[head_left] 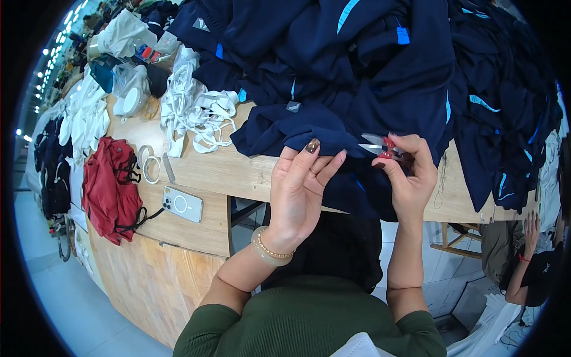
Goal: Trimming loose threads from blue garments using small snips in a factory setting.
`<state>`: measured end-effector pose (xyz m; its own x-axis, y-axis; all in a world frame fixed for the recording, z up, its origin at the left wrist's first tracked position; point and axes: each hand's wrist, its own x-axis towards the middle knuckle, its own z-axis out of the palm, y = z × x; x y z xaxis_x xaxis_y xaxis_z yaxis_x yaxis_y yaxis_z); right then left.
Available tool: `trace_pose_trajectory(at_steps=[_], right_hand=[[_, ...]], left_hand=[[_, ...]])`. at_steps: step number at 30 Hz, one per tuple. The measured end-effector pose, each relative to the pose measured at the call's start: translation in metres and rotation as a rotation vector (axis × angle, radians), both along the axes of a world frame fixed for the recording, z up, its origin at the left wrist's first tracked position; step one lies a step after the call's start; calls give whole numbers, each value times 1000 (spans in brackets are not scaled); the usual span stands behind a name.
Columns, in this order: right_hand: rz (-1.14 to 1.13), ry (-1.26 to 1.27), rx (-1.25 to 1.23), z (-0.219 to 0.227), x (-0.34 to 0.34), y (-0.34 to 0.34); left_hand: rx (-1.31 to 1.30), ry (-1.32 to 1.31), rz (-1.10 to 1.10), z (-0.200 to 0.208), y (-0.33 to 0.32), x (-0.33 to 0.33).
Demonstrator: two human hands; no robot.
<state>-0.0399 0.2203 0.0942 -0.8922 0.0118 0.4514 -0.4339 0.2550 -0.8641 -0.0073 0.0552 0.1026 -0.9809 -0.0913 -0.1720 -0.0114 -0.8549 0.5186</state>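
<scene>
My left hand (pixel 295 196) is raised at the table's front edge, its thumb and fingers closed on the edge of a navy garment (pixel 291 132). Just right of it, my right hand (pixel 414 172) grips a pair of thread snips (pixel 386 150) with red handles. The snips' metal blades point left and lie against the navy cloth near my left fingertips. Part of the handles is hidden in my right palm. Folds of the same dark cloth hang over the table edge below both hands.
Navy garments with light blue trim (pixel 404 77) are heaped at the back, and another navy heap (pixel 496 101) lies right. White fabric strips (pixel 196 110), tape rolls (pixel 152 171), a phone (pixel 183 204) and a red garment (pixel 110 190) lie left. Another person's hand (pixel 531 225) shows at far right.
</scene>
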Motion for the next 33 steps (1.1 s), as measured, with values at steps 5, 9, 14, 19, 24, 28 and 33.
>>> trace_pose_trajectory(at_steps=[5,9,14,19,24,28,33], right_hand=[[12,100,35,-3,-2,1],[25,154,129,5,0,-3],[168,-312,-415,12,19,-1],[226,-403,-515,32,46,-27],[180,-350,-279,28,43,-34],[152,-362,-236,26,41,-34],[146,-353,-243,26,41,-35]], left_hand=[[5,8,-23,-2,-1,3],[23,26,-35,-1,1,3],[-40,84,33,-3,3,-2],[-100,137,95,-8,5,-2],[-96,162,61,-6,6,-2],[-84,131,75,-7,6,0],[-90,136,82,-8,5,1]])
